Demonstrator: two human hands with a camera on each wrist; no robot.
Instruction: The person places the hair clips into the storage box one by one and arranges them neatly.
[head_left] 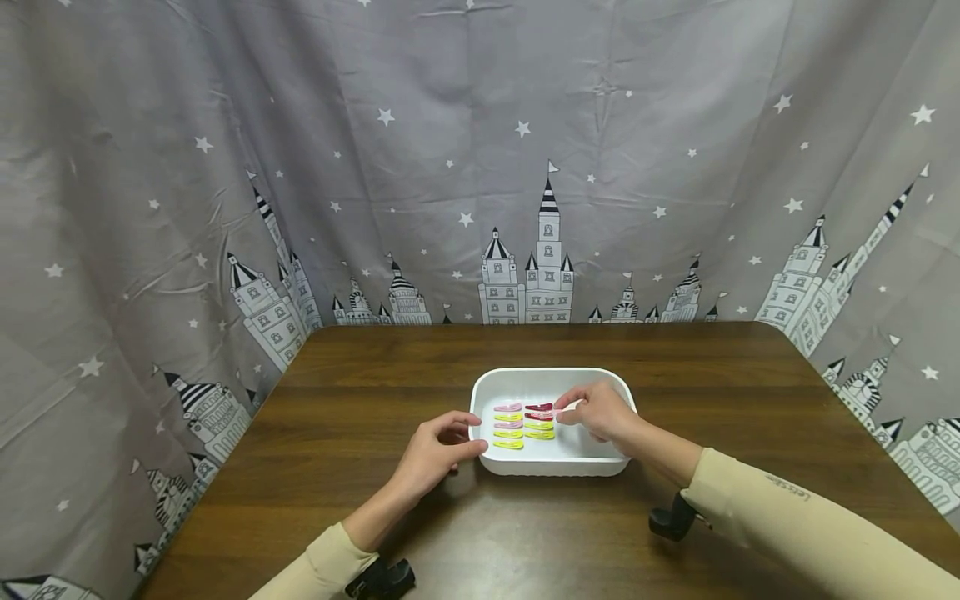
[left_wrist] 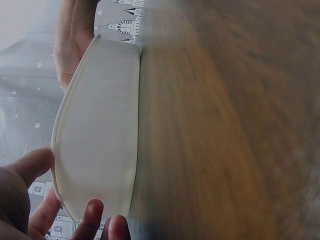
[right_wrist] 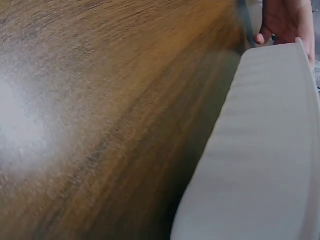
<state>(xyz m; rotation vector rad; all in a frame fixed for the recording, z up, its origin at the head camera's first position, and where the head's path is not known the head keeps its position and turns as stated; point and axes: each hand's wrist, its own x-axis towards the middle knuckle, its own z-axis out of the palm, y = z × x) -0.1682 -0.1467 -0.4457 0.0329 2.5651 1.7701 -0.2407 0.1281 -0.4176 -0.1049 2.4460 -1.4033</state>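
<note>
A white plastic tray (head_left: 555,468) holds snap hair clips in two columns. The left column mixes pink clips (head_left: 507,407) and yellow clips (head_left: 508,445); in the right one, dark red clips (head_left: 538,407) lie above yellow ones. Over the right column's end, my right hand (head_left: 603,410) pinches a pink hair clip (head_left: 560,412) between thumb and index finger. My left hand (head_left: 435,450) grips the tray's left end; in the left wrist view its thumb (left_wrist: 37,161) is at the rim and fingertips (left_wrist: 93,212) lie against the outer wall. In the right wrist view the tray's wall hides the clips.
The tray stands on a brown wooden table (head_left: 375,367). Behind and beside the table hangs a grey curtain (head_left: 420,167) printed with castles and stars. Dark wrist-worn devices sit at both sleeves, the right one (head_left: 672,518) close over the tabletop.
</note>
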